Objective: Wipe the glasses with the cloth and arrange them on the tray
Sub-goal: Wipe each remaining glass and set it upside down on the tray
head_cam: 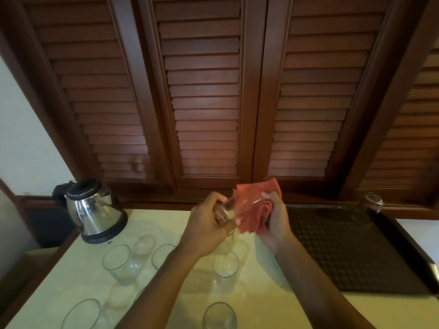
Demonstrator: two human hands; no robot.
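My left hand (209, 224) grips the base of a clear glass (229, 207) held sideways above the table. My right hand (275, 217) holds a pink cloth (251, 207) bunched around the glass's open end. Several clear glasses stand on the pale tabletop below, among them one (118, 263) at the left, one (225, 269) under my hands and one (219, 315) at the front edge. A dark tray (356, 248) with a dimpled mat lies to the right. One glass (374, 201) sits at the tray's far right corner.
A steel electric kettle (95, 210) stands at the table's far left corner. Brown louvred shutters (206, 103) fill the wall behind. The pale tabletop (261, 293) ends at a dark wooden edge on the left.
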